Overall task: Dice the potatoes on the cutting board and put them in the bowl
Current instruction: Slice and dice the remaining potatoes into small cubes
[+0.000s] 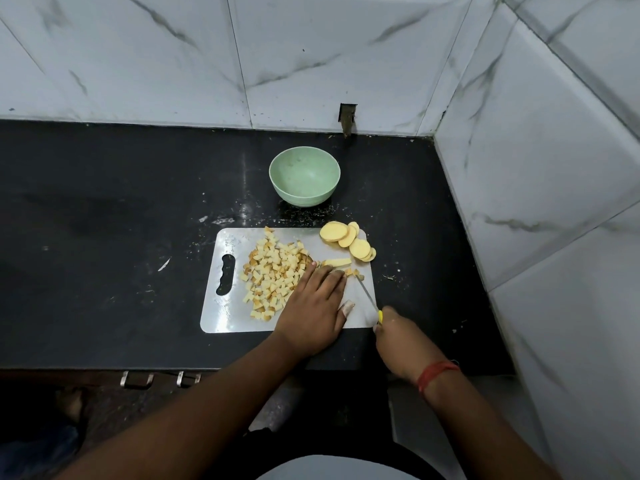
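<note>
- Black countertop fills the middle of the view; marbled white tile wall behind it at 12 o'clock and along the right side at 3 o'clock.
- Light grey cutting board lies flat on the counter just below centre, handle slot at its 9 o'clock end.
- Green bowl stands upright on the counter at 12 o'clock from the board, near it but not touching. Nothing visible inside.
- Pile of diced potato cubes covers the board's middle, partly browned, spreading from the 12 o'clock edge toward 6 o'clock.
- Left hand lies palm down on the board at 4 o'clock from the pile, fingers straight and together, tips pressing on potato strips. Hand flat, gripping nothing.
- Right hand sits at the board's 5 o'clock corner, clenched round the yellow handle of a knife. Red thread band on that wrist.
- Knife blade points toward 11 o'clock; tip is just beside a few small cut bits right of the left fingertips. Cannot tell whether the edge touches the board.
- Round potato slices, overlapping in a row, sit at the board's 1 o'clock corner, some hanging over the edge.
- Two metal drawer handles under the counter's front edge at 7 o'clock.
</note>
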`<state>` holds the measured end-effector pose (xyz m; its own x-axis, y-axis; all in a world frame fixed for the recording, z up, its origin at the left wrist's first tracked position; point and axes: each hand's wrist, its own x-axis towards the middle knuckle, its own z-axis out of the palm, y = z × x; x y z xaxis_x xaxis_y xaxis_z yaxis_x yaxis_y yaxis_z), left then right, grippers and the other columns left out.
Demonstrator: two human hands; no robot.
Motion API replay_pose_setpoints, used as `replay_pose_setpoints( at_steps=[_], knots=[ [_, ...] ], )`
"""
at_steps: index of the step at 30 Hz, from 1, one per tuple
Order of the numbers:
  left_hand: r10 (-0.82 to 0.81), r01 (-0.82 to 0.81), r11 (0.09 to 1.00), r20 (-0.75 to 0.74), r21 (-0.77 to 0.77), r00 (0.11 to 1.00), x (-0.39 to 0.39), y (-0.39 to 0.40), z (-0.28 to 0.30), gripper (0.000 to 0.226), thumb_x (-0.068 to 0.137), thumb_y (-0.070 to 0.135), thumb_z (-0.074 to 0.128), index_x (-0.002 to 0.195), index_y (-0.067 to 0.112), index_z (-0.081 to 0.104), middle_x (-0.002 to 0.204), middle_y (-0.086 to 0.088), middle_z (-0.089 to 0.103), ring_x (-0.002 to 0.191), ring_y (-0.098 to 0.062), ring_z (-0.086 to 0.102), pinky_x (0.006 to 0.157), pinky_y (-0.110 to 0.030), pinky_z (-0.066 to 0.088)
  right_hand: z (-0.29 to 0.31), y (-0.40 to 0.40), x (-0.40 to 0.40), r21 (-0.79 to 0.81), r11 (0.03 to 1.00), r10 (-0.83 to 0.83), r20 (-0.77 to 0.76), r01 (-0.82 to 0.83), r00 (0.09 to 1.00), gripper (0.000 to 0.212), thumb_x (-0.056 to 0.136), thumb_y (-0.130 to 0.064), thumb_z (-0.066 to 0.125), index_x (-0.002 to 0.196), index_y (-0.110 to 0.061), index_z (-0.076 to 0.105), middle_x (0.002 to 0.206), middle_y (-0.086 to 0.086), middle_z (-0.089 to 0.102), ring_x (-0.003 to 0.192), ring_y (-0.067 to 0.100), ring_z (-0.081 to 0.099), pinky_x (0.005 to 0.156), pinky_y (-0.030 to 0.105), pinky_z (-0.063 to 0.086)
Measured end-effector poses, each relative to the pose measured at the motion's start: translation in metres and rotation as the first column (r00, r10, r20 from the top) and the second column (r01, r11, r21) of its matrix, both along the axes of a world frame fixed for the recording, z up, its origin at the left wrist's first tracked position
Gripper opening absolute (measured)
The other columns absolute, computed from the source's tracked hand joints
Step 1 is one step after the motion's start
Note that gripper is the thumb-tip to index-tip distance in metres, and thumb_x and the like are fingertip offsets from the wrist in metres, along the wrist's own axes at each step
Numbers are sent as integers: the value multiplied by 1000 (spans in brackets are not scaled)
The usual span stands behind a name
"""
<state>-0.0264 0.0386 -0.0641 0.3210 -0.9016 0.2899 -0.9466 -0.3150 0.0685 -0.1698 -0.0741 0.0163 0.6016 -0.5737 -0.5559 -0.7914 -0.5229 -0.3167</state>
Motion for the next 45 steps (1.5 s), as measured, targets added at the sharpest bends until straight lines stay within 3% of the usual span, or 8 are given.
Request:
replay_pose_setpoints(
  at_steps=[15, 18, 23, 28, 32, 35, 39, 45],
  knots=[
    [23, -23, 1000, -8, -8, 1000, 1, -1, -1, 54, 106, 43, 40, 138, 6, 62, 137, -9, 61, 137, -30, 46, 125, -50, 22, -5, 2, 22, 1, 994, 112, -98, -112, 989, 28, 98, -10, 39, 125, -1, 41, 112, 18, 61, 97, 30, 61, 72, 30, 39],
    [30, -30, 1000, -15, -2, 999, 1, -1, -1, 54, 106, 43, 40, 138, 6, 62, 137, -9, 60, 137, -30, 46, 124, -52, 24, 2, 2, 9, 51, 993, 112, -47, -109, 993, 21, 101, -14, 38, 118, -5, 46, 109, 16, 59, 100, 32, 59, 76, 29, 40],
    [22, -22, 1000, -21, 0, 1000, 0, 0, 1, 54, 106, 42, 40, 138, 4, 61, 140, -11, 58, 138, -30, 46, 123, -53, 25, 15, -6, 1, 58, 998, -4, 53, 1, 999, 10, 100, -21, 41, 93, -15, 42, 86, 6, 55, 77, 22, 54, 66, 30, 37],
    [-118, 119, 993, 22, -26, 993, -1, -6, 9, 56, 107, 43, 40, 143, 2, 55, 145, -15, 54, 139, -32, 45, 124, -51, 25, 28, -15, 0, 49, 994, -108, 172, 101, 979, 15, 102, -26, 43, 94, -13, 45, 81, 5, 55, 71, 18, 55, 59, 30, 40],
    [-223, 217, 972, 70, 87, 972, -2, -25, 15, 62, 107, 47, 37, 146, 1, 52, 149, -15, 51, 141, -31, 42, 126, -49, 21, 28, -16, 1, 63, 987, -159, 207, 149, 965, 16, 101, -25, 44, 94, -12, 46, 81, 7, 56, 71, 19, 54, 61, 31, 39],
    [-165, 158, 979, 51, 128, 985, 0, -24, 14, 67, 108, 51, 27, 143, 1, 56, 144, -13, 55, 138, -29, 45, 127, -46, 18, 27, -14, 0, 80, 987, -154, 194, 141, 969, 15, 101, -27, 44, 93, -14, 45, 81, 5, 55, 70, 17, 52, 61, 30, 38],
    [-100, 99, 994, 11, 48, 995, 6, 0, 13, 64, 109, 50, 26, 132, 3, 64, 132, -9, 60, 129, -28, 51, 127, -46, 19, 28, -16, 0, 70, 991, -122, 174, 111, 977, 17, 102, -29, 42, 96, -13, 46, 83, 7, 57, 71, 18, 54, 61, 32, 41],
    [-13, 13, 999, -11, 52, 1000, 12, -2, 25, 62, 107, 51, 29, 140, 7, 59, 155, -17, 45, 145, -32, 39, 127, -51, 18, 25, -14, 5, 69, 994, -95, 176, 84, 980, 19, 102, -28, 43, 87, -16, 40, 78, 3, 51, 67, 15, 48, 54, 27, 34]
  ],
)
